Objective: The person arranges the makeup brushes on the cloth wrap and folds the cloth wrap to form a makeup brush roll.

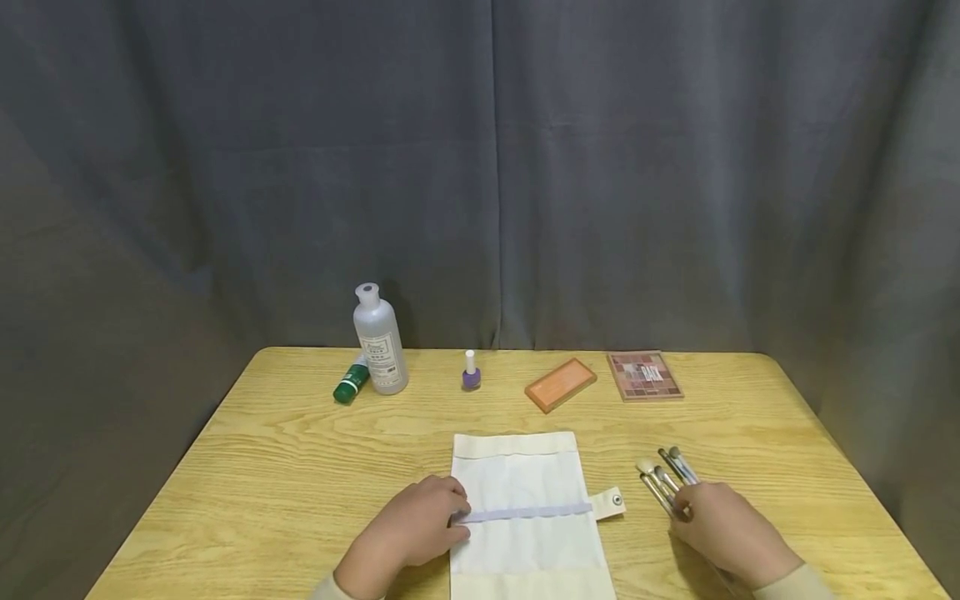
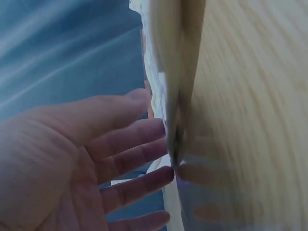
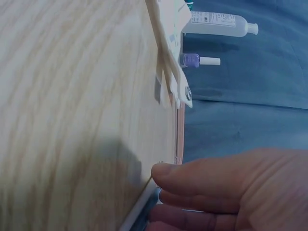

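Note:
A white cloth brush roll lies unfolded, with a lilac band across its middle and a snap tab on its right side. My left hand is at its left edge. In the left wrist view the fingers are spread and nearly straight, fingertips right at the cloth edge. Several makeup brushes lie to the right of the roll, heads pointing away from me. Over their handles, my right hand pinches a brush handle between thumb and fingers, hiding most of the handles.
Along the back of the wooden table stand a clear labelled bottle and a purple nail polish bottle. A green tube lies beside the clear bottle. An orange palette and an eyeshadow palette lie at the back right, before a grey curtain.

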`<state>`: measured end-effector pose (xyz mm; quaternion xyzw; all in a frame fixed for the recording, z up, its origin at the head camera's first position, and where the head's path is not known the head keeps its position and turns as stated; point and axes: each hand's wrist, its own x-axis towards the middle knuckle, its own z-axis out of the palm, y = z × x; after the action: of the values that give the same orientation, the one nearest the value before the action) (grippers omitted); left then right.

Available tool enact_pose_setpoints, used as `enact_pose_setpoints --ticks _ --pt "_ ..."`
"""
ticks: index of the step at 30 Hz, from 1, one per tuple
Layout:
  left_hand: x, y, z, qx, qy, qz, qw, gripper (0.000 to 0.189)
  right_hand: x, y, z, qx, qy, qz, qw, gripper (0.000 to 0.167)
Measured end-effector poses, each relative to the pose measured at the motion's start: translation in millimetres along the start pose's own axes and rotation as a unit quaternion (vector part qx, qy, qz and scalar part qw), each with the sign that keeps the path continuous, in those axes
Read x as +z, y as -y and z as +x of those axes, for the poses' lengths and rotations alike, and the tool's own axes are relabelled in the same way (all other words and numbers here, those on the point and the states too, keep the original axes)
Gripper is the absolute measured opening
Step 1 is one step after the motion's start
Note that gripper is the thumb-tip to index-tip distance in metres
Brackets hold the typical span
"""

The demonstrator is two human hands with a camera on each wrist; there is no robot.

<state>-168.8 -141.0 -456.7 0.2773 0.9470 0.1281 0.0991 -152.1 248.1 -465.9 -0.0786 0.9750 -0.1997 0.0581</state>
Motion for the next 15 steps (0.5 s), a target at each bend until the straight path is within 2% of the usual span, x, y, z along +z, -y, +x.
enact_pose_setpoints --ticks 8,15 --pt "3.0 0.9 0.9 0.003 -0.009 0.001 1.0000 0.016 4.1 3.0 2.5 0.025 0.040 0.011 0.9988 0.004" --pt "3.4 -0.3 3.0 -0.012 -0.028 0.002 0.9995 0.013 8.8 9.6 6.5 0.025 0.034 0.006 0.9991 0.004"
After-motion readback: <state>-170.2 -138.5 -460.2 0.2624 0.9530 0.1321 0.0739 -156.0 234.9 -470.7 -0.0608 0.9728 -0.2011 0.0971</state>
